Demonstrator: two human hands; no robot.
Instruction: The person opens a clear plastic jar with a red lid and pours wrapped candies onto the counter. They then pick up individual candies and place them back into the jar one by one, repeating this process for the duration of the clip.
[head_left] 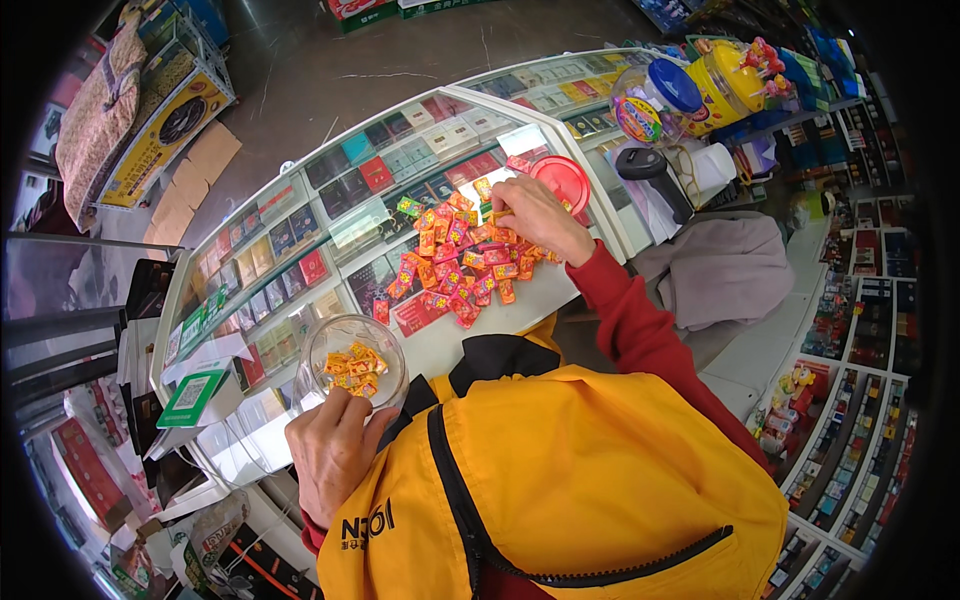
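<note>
A heap of small wrapped candies (460, 250), orange, pink and a few green, lies spread on the glass counter (300, 215). At its far right side my right hand (540, 215) has thumb and fingers pinched together on a small orange-yellow wrapped candy, mostly hidden by the fingers. Nearer and to the left, my left hand (335, 450) grips the rim of a clear round plastic jar (397, 350). Several orange-yellow candies (355, 368) sit at the bottom of this jar. Just beyond my right wrist lies a round red lid (562, 182).
Flat packs fill the counter's glass display. A green code stand (192, 398) is at the left end. On the right are a black handheld scanner (655, 180), a blue-lidded candy jar (660, 95), a yellow lollipop tub (730, 80) and a grey cloth (730, 265).
</note>
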